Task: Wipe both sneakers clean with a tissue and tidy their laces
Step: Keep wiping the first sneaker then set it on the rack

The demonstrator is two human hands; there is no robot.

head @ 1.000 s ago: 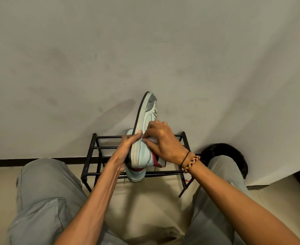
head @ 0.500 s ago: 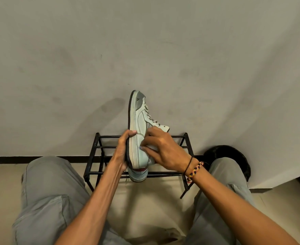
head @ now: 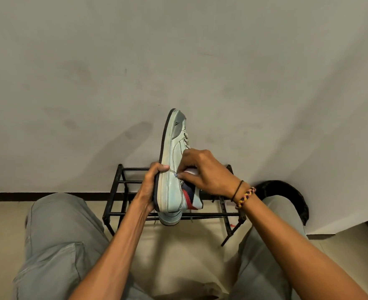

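The person holds one sneaker (head: 174, 165) up in the air, just over the black shoe rack (head: 122, 191), with its toe pointing up and away toward the wall (head: 178, 50) and its sole side turned to the left. The left hand (head: 151, 187) grips the sole, fingers curled over the edge near the middle, and it has slid a little lower on the shoe than a moment ago. The right hand (head: 204, 172) has moved too: half a second ago it lay flat-ish on the side of the shoe, and now its fingers are curled in by the opening, pinching something small and white. I cannot tell if that white bit is the tissue (head: 190, 171) or part of the tongue. The shoe has also tipped, so more of its side with the red and dark patch shows. This looks like wiping the side of the shoe near the laces (head: 186, 137), which look loose at the top. The second sneaker (head: 170, 218) sits on the rack under the first one, only its end showing, so a good part of the job seems left to do.
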